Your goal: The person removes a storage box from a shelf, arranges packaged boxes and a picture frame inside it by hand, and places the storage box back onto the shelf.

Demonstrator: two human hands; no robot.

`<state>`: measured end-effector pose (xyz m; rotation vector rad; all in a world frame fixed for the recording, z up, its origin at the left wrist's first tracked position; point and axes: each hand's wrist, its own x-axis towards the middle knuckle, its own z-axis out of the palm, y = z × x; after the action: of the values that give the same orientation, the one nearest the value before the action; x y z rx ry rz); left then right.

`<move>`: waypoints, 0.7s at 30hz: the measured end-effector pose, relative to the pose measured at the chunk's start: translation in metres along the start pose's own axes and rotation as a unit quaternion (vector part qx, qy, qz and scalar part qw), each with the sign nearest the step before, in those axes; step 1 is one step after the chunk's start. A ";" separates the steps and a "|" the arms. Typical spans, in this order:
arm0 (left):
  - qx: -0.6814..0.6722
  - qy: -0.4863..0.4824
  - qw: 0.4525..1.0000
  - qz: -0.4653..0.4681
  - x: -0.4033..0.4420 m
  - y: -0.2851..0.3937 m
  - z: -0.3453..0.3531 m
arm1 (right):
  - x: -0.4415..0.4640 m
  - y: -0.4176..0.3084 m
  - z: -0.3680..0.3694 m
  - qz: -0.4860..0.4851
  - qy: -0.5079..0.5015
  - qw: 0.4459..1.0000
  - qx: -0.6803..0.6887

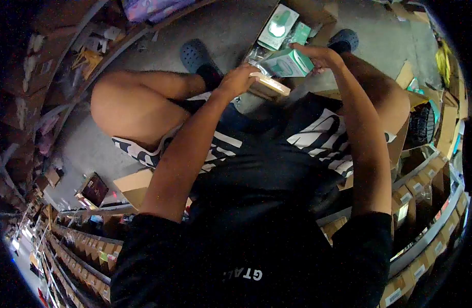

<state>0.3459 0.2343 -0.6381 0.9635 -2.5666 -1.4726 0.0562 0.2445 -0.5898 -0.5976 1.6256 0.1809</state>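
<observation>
A green and white box is held at its right end by my right hand, whose fingers wrap round the edge. My left hand is closed at the box's left side, on shiny clear plastic. Just below, a brown box with a pale, bright edge lies near my left fingertips; whether they touch it I cannot tell. Beyond my hands, an open cardboard carton holds a white and green box and a smaller green box.
My bent legs and dark clogs flank the carton on the grey floor. Shelves with many cardboard boxes curve round both sides and behind me. A dark box lies at the lower left, a black basket-like item at the right.
</observation>
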 end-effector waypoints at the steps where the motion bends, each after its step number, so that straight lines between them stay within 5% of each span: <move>1: 0.008 0.001 1.000 -0.020 0.001 0.003 -0.001 | 0.011 0.004 0.004 0.028 0.053 0.998 -0.026; 9: -0.014 0.006 1.000 -0.015 0.006 -0.008 0.007 | 0.048 0.021 0.037 -0.143 0.172 0.960 -0.168; 11: -0.025 0.008 1.000 0.009 0.008 -0.011 0.010 | 0.046 0.010 0.054 -0.102 0.227 0.897 -0.366; 17: -0.001 0.005 1.000 -0.012 0.010 0.000 0.003 | 0.033 0.009 0.059 -0.123 0.276 0.866 -0.399; 21: 0.136 -0.002 0.990 0.042 0.012 0.019 -0.011 | 0.016 0.003 0.052 -0.125 0.303 0.863 -0.385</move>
<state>0.3297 0.2267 -0.6202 0.8637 -2.8231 -1.1255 0.1001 0.2663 -0.6146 -1.6019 2.0377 0.5004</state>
